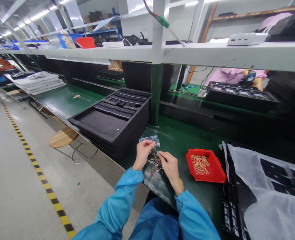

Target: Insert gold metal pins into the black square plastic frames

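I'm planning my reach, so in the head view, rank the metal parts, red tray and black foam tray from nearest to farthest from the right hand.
From the right hand:
1. Small metal parts, directly beneath it on the green bench.
2. Red tray, to its right.
3. Black foam tray, ahead and to the left.

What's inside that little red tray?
The red plastic tray holds a loose heap of thin tan pieces. The pieces at the bottom and the tray floor under the heap are covered, so they cannot be seen.
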The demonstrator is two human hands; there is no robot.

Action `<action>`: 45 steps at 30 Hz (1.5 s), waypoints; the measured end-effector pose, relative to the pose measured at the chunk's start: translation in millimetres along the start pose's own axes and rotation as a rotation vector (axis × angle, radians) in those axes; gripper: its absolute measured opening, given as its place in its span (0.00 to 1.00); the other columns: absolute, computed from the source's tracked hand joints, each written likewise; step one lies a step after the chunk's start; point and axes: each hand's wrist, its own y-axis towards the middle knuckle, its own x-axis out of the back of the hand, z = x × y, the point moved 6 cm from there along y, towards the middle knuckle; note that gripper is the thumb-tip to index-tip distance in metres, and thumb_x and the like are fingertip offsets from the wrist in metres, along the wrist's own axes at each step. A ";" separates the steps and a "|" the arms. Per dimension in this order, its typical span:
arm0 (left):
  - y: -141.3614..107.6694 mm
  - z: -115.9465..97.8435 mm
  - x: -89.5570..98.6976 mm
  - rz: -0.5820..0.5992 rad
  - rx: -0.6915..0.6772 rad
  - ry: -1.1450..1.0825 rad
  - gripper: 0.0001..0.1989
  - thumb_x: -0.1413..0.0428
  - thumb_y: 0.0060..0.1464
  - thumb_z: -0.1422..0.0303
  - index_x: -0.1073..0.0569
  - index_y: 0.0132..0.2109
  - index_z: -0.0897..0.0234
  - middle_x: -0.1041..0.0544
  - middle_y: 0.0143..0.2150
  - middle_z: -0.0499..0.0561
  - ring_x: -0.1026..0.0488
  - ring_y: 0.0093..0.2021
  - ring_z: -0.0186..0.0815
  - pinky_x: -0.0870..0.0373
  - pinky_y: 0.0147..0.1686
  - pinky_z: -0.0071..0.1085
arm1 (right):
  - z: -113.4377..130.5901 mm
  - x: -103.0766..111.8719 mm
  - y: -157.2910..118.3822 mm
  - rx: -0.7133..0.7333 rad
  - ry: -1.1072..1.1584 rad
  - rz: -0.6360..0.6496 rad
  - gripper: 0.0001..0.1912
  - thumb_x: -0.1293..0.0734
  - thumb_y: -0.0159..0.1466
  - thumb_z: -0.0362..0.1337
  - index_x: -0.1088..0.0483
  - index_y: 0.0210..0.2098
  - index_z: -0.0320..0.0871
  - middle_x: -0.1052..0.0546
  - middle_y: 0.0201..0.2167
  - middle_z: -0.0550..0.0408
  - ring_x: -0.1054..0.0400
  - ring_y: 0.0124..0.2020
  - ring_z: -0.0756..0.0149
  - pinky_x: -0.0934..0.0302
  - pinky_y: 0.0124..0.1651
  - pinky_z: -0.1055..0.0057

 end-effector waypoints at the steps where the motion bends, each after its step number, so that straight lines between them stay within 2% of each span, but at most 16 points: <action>1: 0.0 0.3 0.6 -0.005 0.002 0.002 0.10 0.40 0.67 0.64 0.25 0.43 0.68 0.24 0.34 0.46 0.27 0.28 0.28 0.26 0.27 0.25 | 0.9 1.0 -0.2 0.015 -0.022 -0.017 0.12 0.34 0.72 0.44 0.24 0.47 0.44 0.21 0.43 0.52 0.25 0.44 0.63 0.28 0.51 0.58; 4: -1.0 0.2 1.1 -0.001 0.012 0.004 0.10 0.40 0.67 0.64 0.25 0.42 0.69 0.24 0.33 0.46 0.28 0.26 0.27 0.27 0.26 0.25 | 3.2 5.6 -0.5 0.050 -0.081 -0.096 0.18 0.31 0.68 0.43 0.26 0.56 0.46 0.24 0.52 0.45 0.28 0.54 0.54 0.31 0.58 0.52; 6: -2.6 -1.1 0.6 0.009 0.022 0.000 0.10 0.40 0.67 0.64 0.25 0.41 0.69 0.25 0.32 0.45 0.29 0.26 0.27 0.27 0.26 0.24 | 6.0 8.3 -0.5 0.077 -0.108 -0.146 0.24 0.31 0.67 0.42 0.30 0.61 0.46 0.27 0.57 0.42 0.31 0.58 0.52 0.33 0.60 0.50; 7: -3.8 -2.0 0.1 0.015 0.028 -0.002 0.10 0.40 0.67 0.64 0.25 0.41 0.69 0.25 0.31 0.45 0.29 0.25 0.27 0.28 0.25 0.24 | 8.1 9.2 -0.6 0.096 -0.120 -0.165 0.23 0.31 0.68 0.42 0.31 0.61 0.45 0.28 0.57 0.42 0.32 0.59 0.52 0.33 0.61 0.50; 11: -10.5 -7.4 -3.6 0.038 0.048 -0.017 0.11 0.39 0.66 0.65 0.25 0.38 0.69 0.25 0.29 0.43 0.31 0.22 0.25 0.30 0.23 0.23 | 17.5 9.2 -1.5 0.177 -0.181 -0.217 0.10 0.31 0.69 0.42 0.26 0.47 0.45 0.26 0.54 0.43 0.33 0.58 0.52 0.36 0.61 0.50; 14: -16.0 -11.6 -6.4 0.043 0.055 -0.034 0.11 0.38 0.65 0.66 0.25 0.36 0.69 0.25 0.27 0.43 0.32 0.21 0.24 0.33 0.21 0.22 | 21.8 6.1 -2.3 0.222 -0.224 -0.212 0.04 0.32 0.69 0.40 0.26 0.40 0.46 0.24 0.52 0.45 0.31 0.55 0.53 0.37 0.57 0.52; 21: -22.2 -17.2 -8.7 0.034 0.063 -0.063 0.09 0.35 0.61 0.70 0.25 0.33 0.69 0.26 0.24 0.41 0.34 0.19 0.24 0.36 0.20 0.21 | 24.9 6.1 -4.3 0.259 -0.263 -0.185 0.07 0.35 0.71 0.36 0.24 0.39 0.48 0.24 0.51 0.47 0.31 0.51 0.54 0.37 0.54 0.55; 26: -22.3 -16.9 -11.2 0.048 0.076 -0.060 0.09 0.36 0.62 0.72 0.26 0.33 0.69 0.28 0.23 0.40 0.34 0.19 0.24 0.34 0.21 0.21 | 25.5 6.3 -3.9 0.252 -0.215 -0.163 0.09 0.37 0.70 0.33 0.25 0.38 0.48 0.23 0.49 0.47 0.31 0.50 0.55 0.37 0.53 0.55; 31: -21.6 -11.0 -14.3 0.048 0.081 -0.065 0.10 0.38 0.65 0.68 0.26 0.35 0.69 0.27 0.26 0.41 0.33 0.20 0.24 0.32 0.22 0.22 | 22.2 8.8 -2.4 0.201 -0.120 -0.152 0.09 0.38 0.67 0.30 0.29 0.34 0.48 0.23 0.45 0.49 0.30 0.49 0.55 0.36 0.54 0.54; 36: -16.9 -14.1 -4.6 -0.012 0.031 -0.101 0.11 0.38 0.65 0.67 0.26 0.36 0.69 0.26 0.28 0.43 0.33 0.21 0.25 0.33 0.22 0.22 | 15.8 13.8 -2.9 0.111 -0.017 -0.144 0.07 0.37 0.66 0.32 0.30 0.33 0.48 0.24 0.42 0.49 0.30 0.49 0.55 0.35 0.55 0.55; 39: -15.2 -22.0 1.6 -0.034 -0.007 -0.143 0.11 0.34 0.60 0.65 0.25 0.35 0.68 0.24 0.27 0.44 0.33 0.21 0.25 0.36 0.22 0.22 | 11.3 16.4 -2.5 0.029 0.046 -0.142 0.04 0.33 0.66 0.37 0.26 0.35 0.47 0.23 0.44 0.47 0.31 0.51 0.53 0.37 0.58 0.51; 41: -16.0 -27.5 2.8 -0.034 -0.025 -0.177 0.13 0.31 0.54 0.62 0.24 0.34 0.67 0.23 0.26 0.45 0.32 0.21 0.26 0.37 0.22 0.22 | 9.0 16.2 -1.7 -0.034 0.106 -0.130 0.06 0.31 0.65 0.41 0.23 0.39 0.47 0.23 0.46 0.46 0.31 0.53 0.51 0.37 0.59 0.50; 43: -18.1 -32.3 1.4 -0.022 -0.038 -0.208 0.14 0.30 0.49 0.61 0.24 0.33 0.66 0.23 0.25 0.46 0.33 0.20 0.26 0.38 0.21 0.23 | 8.0 12.3 -1.0 -0.106 0.198 -0.083 0.11 0.29 0.64 0.46 0.22 0.41 0.46 0.21 0.44 0.47 0.29 0.48 0.53 0.33 0.53 0.54; 45: -20.6 -36.4 -1.6 0.000 -0.049 -0.232 0.13 0.30 0.47 0.62 0.24 0.33 0.65 0.22 0.26 0.47 0.34 0.20 0.26 0.39 0.20 0.23 | 9.0 4.9 -1.2 -0.186 0.324 0.000 0.16 0.30 0.64 0.51 0.22 0.41 0.45 0.20 0.38 0.49 0.27 0.38 0.58 0.30 0.42 0.62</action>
